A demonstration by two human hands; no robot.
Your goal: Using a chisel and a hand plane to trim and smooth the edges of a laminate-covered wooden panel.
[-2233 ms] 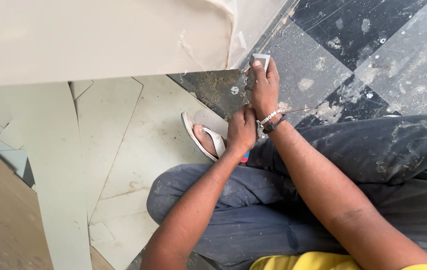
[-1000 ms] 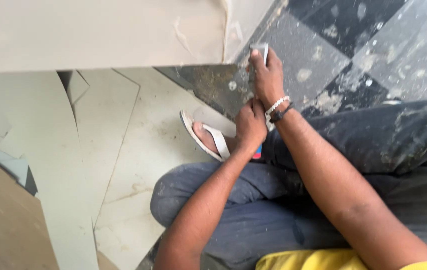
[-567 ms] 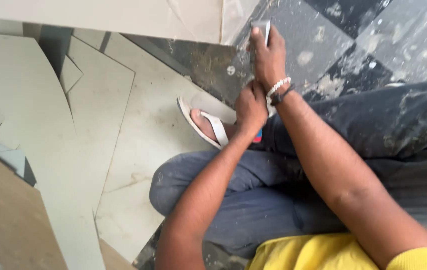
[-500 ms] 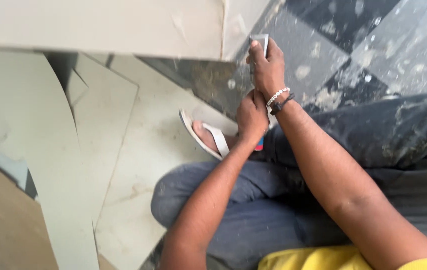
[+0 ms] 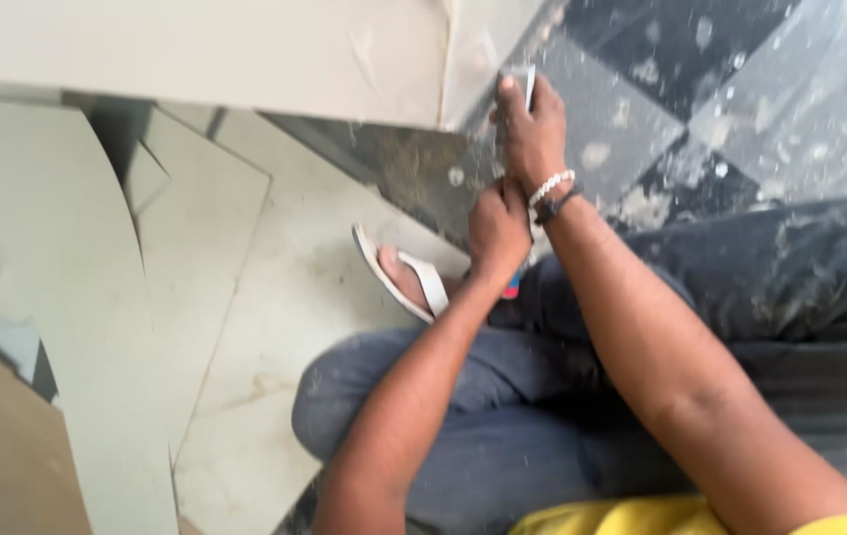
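Note:
I sit on the floor with both hands stacked on one slim tool. My right hand (image 5: 532,134), with a bead bracelet and a dark band at the wrist, presses the tool's pale flat tip (image 5: 522,77) against the corner edge of a large cream slab (image 5: 245,54). Just below it, my left hand (image 5: 499,226) is a closed fist around the tool's shaft. A red and blue end (image 5: 510,289) pokes out under that fist. The shaft itself is hidden by my fingers.
My foot in a white flip-flop (image 5: 408,282) rests below the hands, with my grey dusty trousers (image 5: 542,396) around it. Pale cut tile pieces (image 5: 146,297) lie overlapping at the left. Dark checkered floor (image 5: 740,89) smeared with mortar spreads to the right.
Both hands keep their grip on the tool at the slab's corner. The right hand has crept slightly up along the edge, and the view has swayed a little.

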